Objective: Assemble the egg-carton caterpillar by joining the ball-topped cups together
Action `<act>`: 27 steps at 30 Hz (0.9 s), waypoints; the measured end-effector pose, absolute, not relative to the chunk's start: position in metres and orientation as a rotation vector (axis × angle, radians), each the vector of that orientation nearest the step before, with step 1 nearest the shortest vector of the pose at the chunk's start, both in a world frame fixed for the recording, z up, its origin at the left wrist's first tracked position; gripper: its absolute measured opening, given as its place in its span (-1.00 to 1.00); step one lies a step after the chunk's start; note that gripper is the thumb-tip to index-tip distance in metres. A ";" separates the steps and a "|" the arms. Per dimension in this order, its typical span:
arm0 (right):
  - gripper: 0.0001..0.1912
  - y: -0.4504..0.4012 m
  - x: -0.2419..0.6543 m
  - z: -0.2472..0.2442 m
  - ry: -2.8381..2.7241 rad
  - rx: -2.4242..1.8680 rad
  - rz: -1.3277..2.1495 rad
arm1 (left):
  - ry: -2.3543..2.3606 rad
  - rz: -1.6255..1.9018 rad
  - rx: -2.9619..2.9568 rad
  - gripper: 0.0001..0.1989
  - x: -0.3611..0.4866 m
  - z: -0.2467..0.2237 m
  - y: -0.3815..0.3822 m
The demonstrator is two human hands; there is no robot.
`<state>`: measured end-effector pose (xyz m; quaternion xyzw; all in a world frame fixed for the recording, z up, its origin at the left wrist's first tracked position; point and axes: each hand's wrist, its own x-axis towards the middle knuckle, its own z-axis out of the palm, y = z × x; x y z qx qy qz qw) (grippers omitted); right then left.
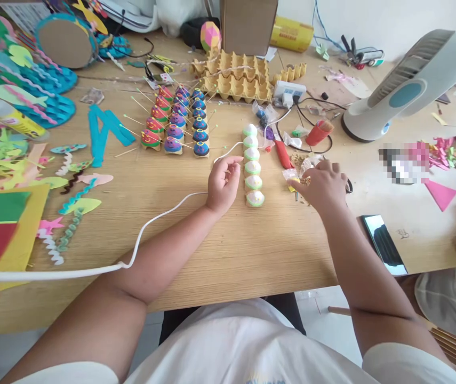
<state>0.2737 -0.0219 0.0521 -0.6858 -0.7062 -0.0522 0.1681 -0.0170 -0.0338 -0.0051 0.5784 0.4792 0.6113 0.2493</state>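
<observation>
A strip of white domed cups with green trim (pixel 253 167) stands on the table in front of me. Just left of it is my left hand (pixel 224 182), its fingers curled together; whether anything small is between them is hidden. My right hand (pixel 326 186) is to the right of the strip, back up, fingers spread over small plastic bags (pixel 290 175) and brown bits; nothing shows in its grasp. Farther back left stand painted rows: red cups (pixel 156 125), purple cups (pixel 175 132) and blue cups (pixel 200 135), with thin sticks poking out.
A white cable (pixel 143 226) crosses my left forearm. Egg cartons (pixel 238 80) and a power strip (pixel 289 89) are at the back. A fan (pixel 407 80), a phone (pixel 383 245) and a red cup of sticks (pixel 319 133) are right. Paper cutouts (pixel 86 205) cover the left.
</observation>
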 end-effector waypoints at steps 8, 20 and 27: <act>-0.43 -0.016 0.265 0.026 -1.986 -2.083 -0.124 | 1.260 1.688 1.574 -0.67 -0.016 -0.006 -0.033; -0.67 -0.004 0.236 0.057 -1.667 -1.443 0.216 | 1.146 1.784 1.636 -0.59 -0.017 -0.002 -0.032; -0.46 0.001 0.196 0.008 -1.428 -1.083 0.501 | 1.113 1.773 1.684 -0.59 -0.018 -0.001 -0.031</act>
